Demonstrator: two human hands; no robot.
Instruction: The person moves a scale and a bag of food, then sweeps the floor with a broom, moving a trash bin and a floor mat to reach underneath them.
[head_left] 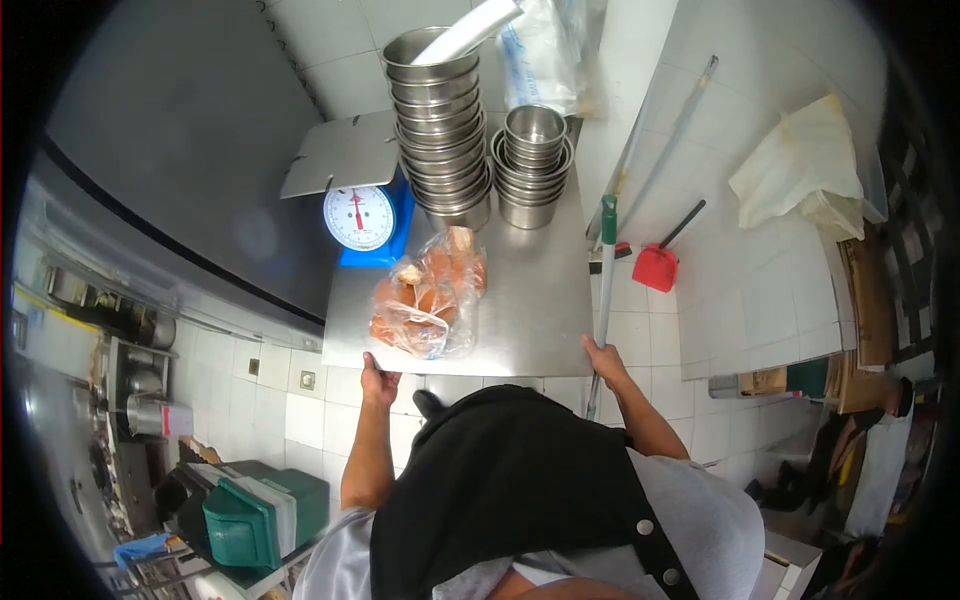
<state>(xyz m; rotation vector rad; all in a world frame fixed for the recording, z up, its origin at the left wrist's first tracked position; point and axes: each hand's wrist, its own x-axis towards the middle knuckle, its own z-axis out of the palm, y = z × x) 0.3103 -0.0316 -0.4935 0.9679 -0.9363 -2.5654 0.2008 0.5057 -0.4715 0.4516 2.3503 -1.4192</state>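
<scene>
in the head view, our left hand (379,382) and right hand (604,364) touch the near edge of the steel tabletop (530,300); fingers partly hidden, we cannot tell whether they grip. it looks stiff, heavy, best held by its corners. beyond the left hand, crinkled plastic bags (430,328) seem soft, slippery.

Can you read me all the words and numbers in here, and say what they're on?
I can't read any for sure.
Blue scale: marks ring its white dial, but the numbers and red print are too small to read.
Hanging plastic bag: blue lettering, too blurred and creased to read.
Clear bag on the metal table: I can't make out any words.
</scene>
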